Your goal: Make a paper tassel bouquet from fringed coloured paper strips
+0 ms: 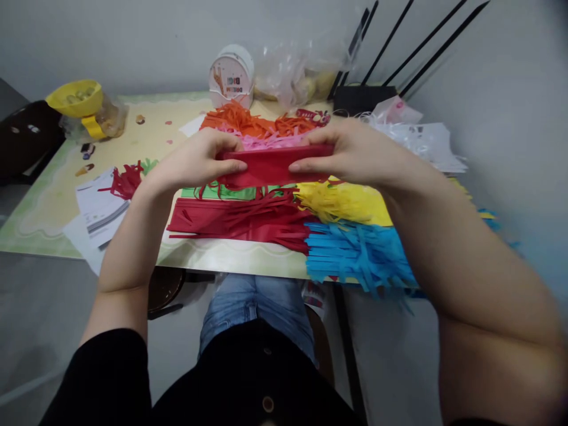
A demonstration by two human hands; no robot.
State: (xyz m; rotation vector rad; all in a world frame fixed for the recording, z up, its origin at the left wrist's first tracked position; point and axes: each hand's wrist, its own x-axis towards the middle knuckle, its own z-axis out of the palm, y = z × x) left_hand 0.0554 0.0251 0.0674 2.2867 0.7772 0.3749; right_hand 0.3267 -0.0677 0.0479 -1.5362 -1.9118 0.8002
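Note:
A folded red sheet (268,168) is stretched between my two hands above the table. My left hand (206,157) pinches its left end, thumb in front and fingers behind. At the right end my right hand (339,152) grips it the same way. Beneath lie red fringed strips (244,222), with green fringed paper (244,193) partly hidden behind the sheet. Yellow fringe (344,201) and blue fringe (359,251) lie to the right. Behind the hands are orange fringe (239,120) and pink fringe (275,140).
A yellow bowl (76,99) is at the back left, a white round tub (231,77) at the back. Printed papers (100,207) and a small red tassel (126,180) lie left. Clear plastic bags (297,74) and a black box (361,99) stand behind, with black rods rising.

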